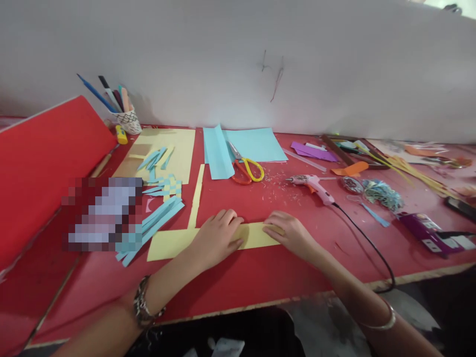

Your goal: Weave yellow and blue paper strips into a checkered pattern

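A pale yellow paper strip (174, 244) lies lengthwise across the red table in front of me. My left hand (219, 233) presses on its middle, fingers curled at the upper edge and thumb at the lower part. At the strip's right end, my right hand (288, 233) grips the paper between bent fingers and thumb; part of that end is hidden under it. A narrow yellow strip (197, 196) with an uneven edge stretches away from the larger one, just beyond my left hand. Scissors (247, 166) with red and yellow handles rest on light blue paper (256, 144).
A pink glue gun (314, 186) trails its black cord over the front edge. Blue strips (156, 223) and a woven paper piece (173, 186) lie left, near a blurred-out phone-like object (107, 213). A pen cup (128, 120) stands behind. At right are a purple device (424, 230) and thread (383, 193).
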Available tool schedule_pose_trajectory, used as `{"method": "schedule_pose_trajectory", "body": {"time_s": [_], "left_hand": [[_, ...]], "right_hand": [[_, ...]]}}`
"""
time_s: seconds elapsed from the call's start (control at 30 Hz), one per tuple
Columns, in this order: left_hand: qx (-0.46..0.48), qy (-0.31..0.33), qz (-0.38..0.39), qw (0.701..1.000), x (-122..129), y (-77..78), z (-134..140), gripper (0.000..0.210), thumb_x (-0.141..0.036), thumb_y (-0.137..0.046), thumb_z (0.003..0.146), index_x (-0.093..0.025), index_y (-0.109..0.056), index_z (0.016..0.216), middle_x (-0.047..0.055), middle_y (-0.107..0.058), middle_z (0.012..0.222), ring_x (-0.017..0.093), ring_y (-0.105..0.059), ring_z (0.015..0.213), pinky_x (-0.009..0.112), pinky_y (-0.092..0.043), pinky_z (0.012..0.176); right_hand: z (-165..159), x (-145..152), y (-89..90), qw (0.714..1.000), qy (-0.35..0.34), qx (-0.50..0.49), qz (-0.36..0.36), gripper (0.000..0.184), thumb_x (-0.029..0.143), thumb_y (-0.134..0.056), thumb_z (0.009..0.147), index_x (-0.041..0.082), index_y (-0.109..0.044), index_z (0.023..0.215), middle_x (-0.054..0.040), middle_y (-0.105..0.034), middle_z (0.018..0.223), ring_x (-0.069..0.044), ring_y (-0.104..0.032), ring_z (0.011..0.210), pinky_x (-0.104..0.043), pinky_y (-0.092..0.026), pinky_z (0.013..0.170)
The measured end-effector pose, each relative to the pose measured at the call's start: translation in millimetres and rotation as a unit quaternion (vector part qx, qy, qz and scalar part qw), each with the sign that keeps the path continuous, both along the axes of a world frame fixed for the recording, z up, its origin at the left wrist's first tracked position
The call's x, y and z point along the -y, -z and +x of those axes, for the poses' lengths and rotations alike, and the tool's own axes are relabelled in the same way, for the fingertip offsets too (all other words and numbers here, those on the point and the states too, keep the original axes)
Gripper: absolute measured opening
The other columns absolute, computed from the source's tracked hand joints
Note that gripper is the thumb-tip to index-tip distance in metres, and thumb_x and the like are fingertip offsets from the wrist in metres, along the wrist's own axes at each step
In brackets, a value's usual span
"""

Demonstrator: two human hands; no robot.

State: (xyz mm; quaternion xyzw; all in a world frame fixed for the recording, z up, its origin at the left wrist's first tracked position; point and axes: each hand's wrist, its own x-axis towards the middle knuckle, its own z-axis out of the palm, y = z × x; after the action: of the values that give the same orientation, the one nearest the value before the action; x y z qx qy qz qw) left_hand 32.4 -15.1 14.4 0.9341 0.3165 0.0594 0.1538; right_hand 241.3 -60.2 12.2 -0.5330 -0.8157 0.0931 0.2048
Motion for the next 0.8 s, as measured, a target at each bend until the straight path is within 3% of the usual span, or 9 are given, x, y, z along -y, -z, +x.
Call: {"method": "schedule_pose_trajectory", "body": {"time_s": [0.2, 0.43, 0.63, 0.8], "left_hand": [[0.008, -0.033, 0.0, 0.999, -3.8, 7.2, 0.2, 0.023, -0.033, -0.047, 0.085, -0.014, -0.053, 0.098, 0.006, -0.054, 0.091, 0.022, -0.052, 0.085, 0.033, -0.045, 0.071], [-0.009, -0.042, 0.028, 0.999, -5.6, 8.7, 1.0, 0.016, -0.022, -0.04, 0.087, -0.015, -0.053, 0.086, 0.005, -0.054, 0.082, 0.02, -0.053, 0.076, 0.031, -0.044, 0.064], [-0.019, -0.034, 0.057, 0.998, -8.0, 14.7, -0.6, 0.027, -0.005, -0.033, 0.085, -0.016, -0.051, 0.101, 0.005, -0.056, 0.087, 0.019, -0.055, 0.079, 0.03, -0.044, 0.067], [-0.055, -0.029, 0.055, 0.997, -6.0, 11.2, -0.9, 0.039, 0.003, -0.033, 0.077, -0.017, -0.05, 0.107, 0.006, -0.055, 0.09, 0.02, -0.055, 0.081, 0.03, -0.045, 0.067]], "right_hand": [[2.5, 5.1, 9.1, 0.992, 0.059, 0.108, 0.04, 0.035, 0.031, -0.032, 0.09, 0.017, -0.056, 0.07, -0.0061, -0.058, 0.069, -0.017, -0.054, 0.065, -0.027, -0.039, 0.06], [1.8, 1.4, 14.3, 0.989, 0.092, 0.115, -0.007, 0.024, 0.026, -0.038, 0.087, 0.017, -0.052, 0.069, -0.0043, -0.056, 0.068, -0.016, -0.052, 0.065, -0.026, -0.037, 0.059], [0.9, -0.5, 15.9, 0.988, 0.107, 0.115, -0.006, 0.025, 0.024, -0.036, 0.087, 0.018, -0.05, 0.068, -0.0039, -0.055, 0.067, -0.016, -0.051, 0.063, -0.026, -0.035, 0.058], [-1.8, -1.2, 16.1, 0.984, 0.115, 0.137, 0.007, 0.028, 0.024, -0.034, 0.088, 0.018, -0.051, 0.067, -0.0042, -0.054, 0.067, -0.015, -0.051, 0.063, -0.025, -0.034, 0.059]]}}
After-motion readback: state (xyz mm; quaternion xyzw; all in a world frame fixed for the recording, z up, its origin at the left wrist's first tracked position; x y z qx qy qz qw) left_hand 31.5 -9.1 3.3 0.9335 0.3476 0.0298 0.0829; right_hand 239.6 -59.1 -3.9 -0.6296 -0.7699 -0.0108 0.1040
